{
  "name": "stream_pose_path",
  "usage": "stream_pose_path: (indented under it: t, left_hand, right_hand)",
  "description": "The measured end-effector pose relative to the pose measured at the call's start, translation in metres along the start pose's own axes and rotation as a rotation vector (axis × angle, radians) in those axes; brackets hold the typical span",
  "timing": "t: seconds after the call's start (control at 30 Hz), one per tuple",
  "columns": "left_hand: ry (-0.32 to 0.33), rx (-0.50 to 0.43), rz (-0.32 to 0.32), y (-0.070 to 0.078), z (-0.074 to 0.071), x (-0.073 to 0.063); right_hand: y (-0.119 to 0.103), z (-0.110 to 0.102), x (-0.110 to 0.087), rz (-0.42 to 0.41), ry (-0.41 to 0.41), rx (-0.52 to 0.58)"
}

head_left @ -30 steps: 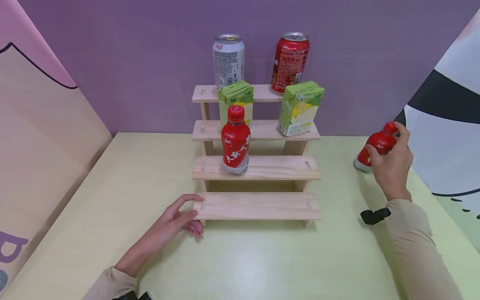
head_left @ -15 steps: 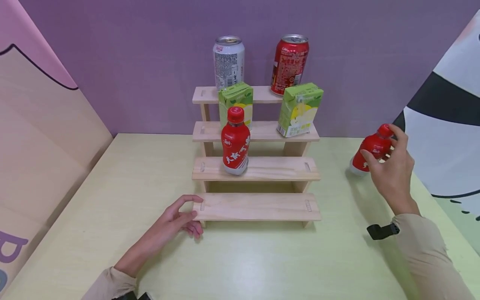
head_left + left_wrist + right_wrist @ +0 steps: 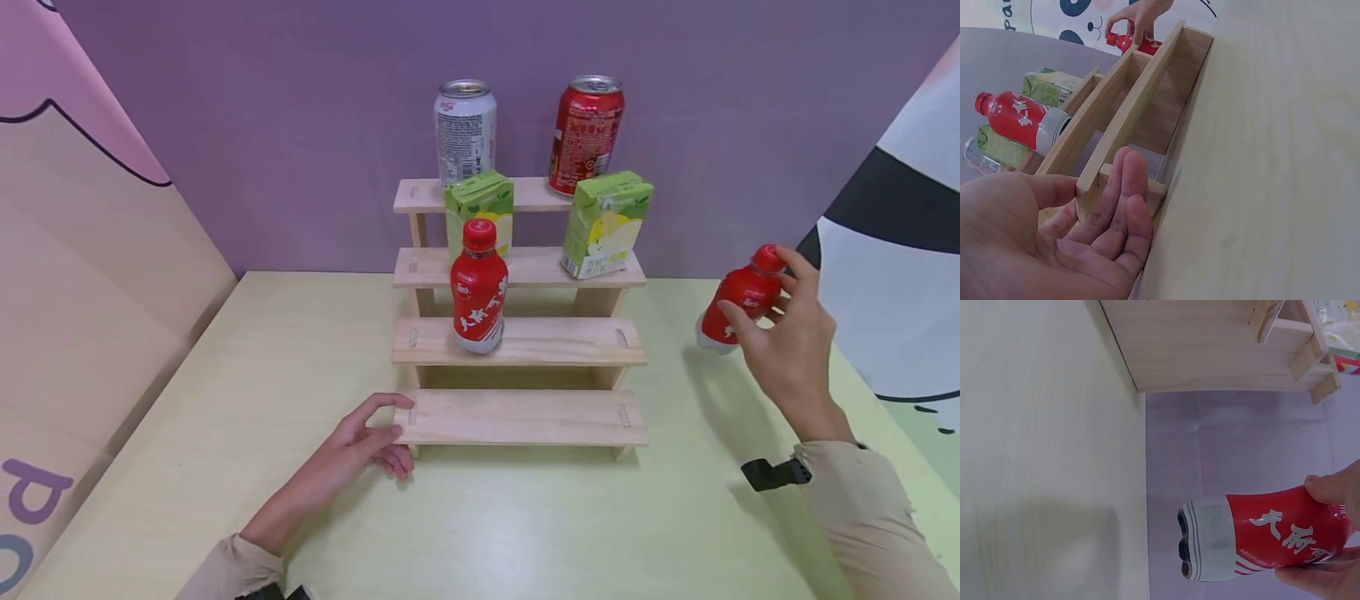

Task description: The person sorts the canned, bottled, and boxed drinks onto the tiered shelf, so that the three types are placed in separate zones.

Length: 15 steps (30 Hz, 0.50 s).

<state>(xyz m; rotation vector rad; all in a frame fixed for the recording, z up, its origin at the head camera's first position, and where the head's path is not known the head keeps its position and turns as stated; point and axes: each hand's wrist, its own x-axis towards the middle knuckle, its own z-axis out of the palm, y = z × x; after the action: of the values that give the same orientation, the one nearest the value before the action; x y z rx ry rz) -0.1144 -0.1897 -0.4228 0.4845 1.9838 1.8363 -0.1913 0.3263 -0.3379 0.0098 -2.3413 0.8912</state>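
My right hand (image 3: 797, 358) holds a small red plastic bottle (image 3: 742, 302) with a white base between thumb and fingers. It is tilted, cap toward the upper right; in the right wrist view the bottle (image 3: 1272, 534) hangs apart from the table. My left hand (image 3: 341, 458) grips the left end of the lowest step of a stepped wooden rack (image 3: 525, 417), its thumb on the corner. A matching red bottle (image 3: 478, 292) stands upright on the left of the step above. The left wrist view shows its loose fingers beside the rack's leg.
Two green juice cartons, one left (image 3: 487, 200) and one right (image 3: 609, 225), stand on the third step up. On the top step are a white can (image 3: 465, 133) and a red can (image 3: 587, 137). A purple backdrop (image 3: 322, 150) rises behind the table (image 3: 315, 333).
The right hand has raised the red bottle off the table and brought it slightly left, toward me. The left hand keeps its hold on the rack. The head view has shifted a little.
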Motion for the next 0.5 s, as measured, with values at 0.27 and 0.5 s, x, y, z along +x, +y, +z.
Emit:
stream_pose_path:
  t: [0.27, 0.5]
  left_hand:
    - [0.006, -0.003, -0.009, -0.001, 0.001, 0.000]
    - [-0.002, -0.010, 0.008, 0.000, 0.001, 0.000]
  right_hand:
    - [-0.019, 0.000, -0.004, 0.001, 0.004, 0.043]
    - [-0.037, -0.003, -0.006, -0.049, 0.008, 0.052]
